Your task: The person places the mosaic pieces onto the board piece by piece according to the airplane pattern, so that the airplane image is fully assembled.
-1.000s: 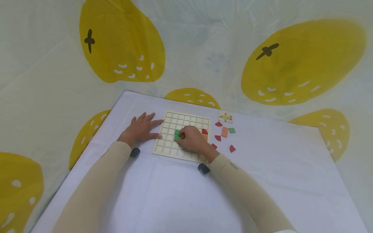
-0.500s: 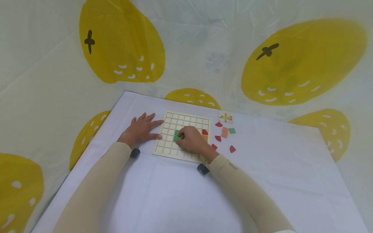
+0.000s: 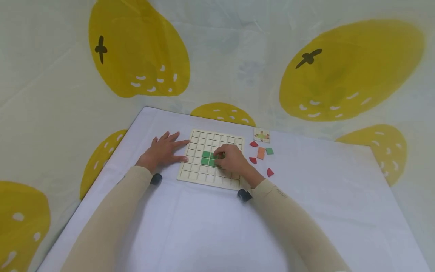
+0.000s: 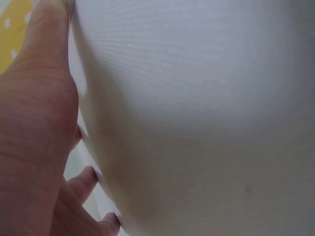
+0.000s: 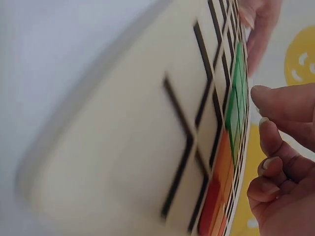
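Observation:
A cream grid board (image 3: 195, 176) lies on the white-covered table. Several green square tiles (image 3: 205, 161) fill cells near its middle. Over them hovers my right hand (image 3: 233, 159), fingers loosely bent. In the right wrist view, thumb and fingers stand slightly off the board with nothing visible between them. That view also shows an orange tile (image 5: 224, 167) and a red tile (image 5: 209, 206) on the board, which the hand covers in the head view. My left hand (image 3: 162, 150) lies flat with spread fingers, its thumb and forefinger touching the board's left edge.
Right of the board lie red quarter-circle tiles (image 3: 270, 172), orange square tiles (image 3: 261, 153) and a green square tile (image 3: 269, 151). A small pattern card (image 3: 261, 135) lies behind them. A curtain printed with yellow fruit (image 3: 353, 71) hangs behind the table.
My right hand has shifted to the right and eased off the green tiles, leaving more of them in sight. It now hides the board's red and orange tiles. The left hand stays in place.

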Motion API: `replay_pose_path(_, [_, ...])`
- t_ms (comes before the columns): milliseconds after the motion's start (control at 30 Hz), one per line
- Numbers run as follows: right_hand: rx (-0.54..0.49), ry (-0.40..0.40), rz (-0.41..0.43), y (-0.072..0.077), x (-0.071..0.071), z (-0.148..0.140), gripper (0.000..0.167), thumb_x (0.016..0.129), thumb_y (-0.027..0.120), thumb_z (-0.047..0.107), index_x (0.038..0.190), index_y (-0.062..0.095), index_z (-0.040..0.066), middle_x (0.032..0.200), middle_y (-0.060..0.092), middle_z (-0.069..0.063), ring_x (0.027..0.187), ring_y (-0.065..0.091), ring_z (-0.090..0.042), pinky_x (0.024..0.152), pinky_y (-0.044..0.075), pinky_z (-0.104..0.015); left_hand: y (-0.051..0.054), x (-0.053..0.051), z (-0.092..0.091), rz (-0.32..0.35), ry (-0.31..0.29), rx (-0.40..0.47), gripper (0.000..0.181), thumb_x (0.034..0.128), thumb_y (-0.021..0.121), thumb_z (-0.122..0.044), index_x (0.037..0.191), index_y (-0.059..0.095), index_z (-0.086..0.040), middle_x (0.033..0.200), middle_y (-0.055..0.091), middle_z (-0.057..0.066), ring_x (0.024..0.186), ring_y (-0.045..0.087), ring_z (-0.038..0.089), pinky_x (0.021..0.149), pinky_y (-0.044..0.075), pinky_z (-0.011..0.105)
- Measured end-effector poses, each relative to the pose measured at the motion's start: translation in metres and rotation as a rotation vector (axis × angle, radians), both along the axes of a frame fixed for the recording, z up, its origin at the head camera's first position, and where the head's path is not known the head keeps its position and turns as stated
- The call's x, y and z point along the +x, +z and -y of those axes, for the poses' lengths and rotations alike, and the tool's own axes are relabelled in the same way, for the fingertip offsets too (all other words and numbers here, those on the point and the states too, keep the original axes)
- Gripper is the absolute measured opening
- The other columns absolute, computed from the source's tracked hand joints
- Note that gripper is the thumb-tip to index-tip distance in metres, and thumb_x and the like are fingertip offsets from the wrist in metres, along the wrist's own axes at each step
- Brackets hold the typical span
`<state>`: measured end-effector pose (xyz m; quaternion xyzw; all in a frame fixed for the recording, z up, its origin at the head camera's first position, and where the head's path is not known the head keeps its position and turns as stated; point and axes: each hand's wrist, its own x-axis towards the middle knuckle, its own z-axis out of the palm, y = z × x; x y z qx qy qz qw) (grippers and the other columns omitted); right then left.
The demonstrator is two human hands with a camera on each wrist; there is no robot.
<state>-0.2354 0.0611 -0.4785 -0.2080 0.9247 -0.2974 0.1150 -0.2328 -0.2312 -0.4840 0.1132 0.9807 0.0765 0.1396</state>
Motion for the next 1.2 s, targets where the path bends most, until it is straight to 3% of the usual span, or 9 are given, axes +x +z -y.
replay_pose_path(133, [-0.055, -0.038, 0.042, 0.001, -0.006, -0.022, 0.02, 0.094, 0.074, 0.017, 0.112, 0.08, 0.012, 0.095, 0.068, -0.005, 0.093, 0.058, -0.023, 0.077, 0.05, -0.031, 0.0, 0.0, -0.001, 0.0, -0.004, -0.003, 0.081, 0.0911, 0.061, -0.073, 0.161, 0.033, -0.046, 0.177, 0.016, 0.007, 0.162, 0.01, 0.048, 0.122, 0.012, 0.079])
replay_pose_path(433, [-0.068, -0.234, 0.152, 0.001, -0.012, -0.078, 0.02, 0.094, 0.075, 0.018, 0.114, 0.079, 0.016, 0.099, 0.067, -0.009, 0.083, 0.06, -0.027, 0.062, 0.051, -0.029, -0.002, 0.002, 0.0, -0.003, -0.016, 0.023, 0.081, 0.0911, 0.06, -0.074, 0.162, 0.033, -0.045, 0.177, 0.017, 0.008, 0.162, 0.008, 0.048, 0.123, 0.011, 0.079])
replay_pose_path(600, [-0.046, -0.358, 0.186, -0.002, -0.018, -0.117, 0.028, 0.097, 0.073, 0.024, 0.124, 0.075, 0.017, 0.113, 0.068, -0.01, 0.102, 0.06, -0.027, 0.08, 0.058, -0.031, 0.0, 0.003, 0.002, -0.023, -0.011, 0.026, 0.081, 0.0912, 0.061, -0.073, 0.162, 0.033, -0.044, 0.177, 0.018, 0.008, 0.162, 0.009, 0.047, 0.123, 0.012, 0.079])
replay_pose_path(700, [-0.048, -0.422, 0.194, -0.006, -0.022, -0.141, 0.032, 0.097, 0.074, 0.024, 0.128, 0.073, 0.015, 0.122, 0.067, -0.011, 0.113, 0.058, -0.029, 0.092, 0.06, -0.038, -0.001, 0.003, 0.002, -0.018, -0.015, 0.024, 0.082, 0.0913, 0.061, -0.074, 0.162, 0.032, -0.045, 0.177, 0.017, 0.007, 0.162, 0.009, 0.047, 0.123, 0.011, 0.079])
replay_pose_path(867, [-0.035, -0.447, 0.174, -0.008, -0.03, -0.169, 0.034, 0.098, 0.071, 0.02, 0.132, 0.07, 0.013, 0.125, 0.063, -0.015, 0.116, 0.054, -0.032, 0.097, 0.056, -0.043, -0.003, 0.004, 0.003, 0.017, -0.004, 0.046, 0.083, 0.09, 0.061, -0.075, 0.162, 0.032, -0.044, 0.177, 0.016, 0.008, 0.163, 0.006, 0.047, 0.124, 0.009, 0.078])
replay_pose_path(1200, [0.002, -0.502, 0.336, -0.011, -0.043, -0.184, 0.041, 0.099, 0.071, 0.027, 0.138, 0.064, 0.019, 0.14, 0.055, -0.016, 0.13, 0.047, -0.036, 0.115, 0.046, -0.056, -0.007, 0.001, 0.006, -0.008, -0.012, 0.041, 0.085, 0.0872, 0.056, -0.082, 0.161, 0.031, -0.048, 0.177, 0.016, 0.006, 0.163, 0.007, 0.047, 0.123, 0.009, 0.078])
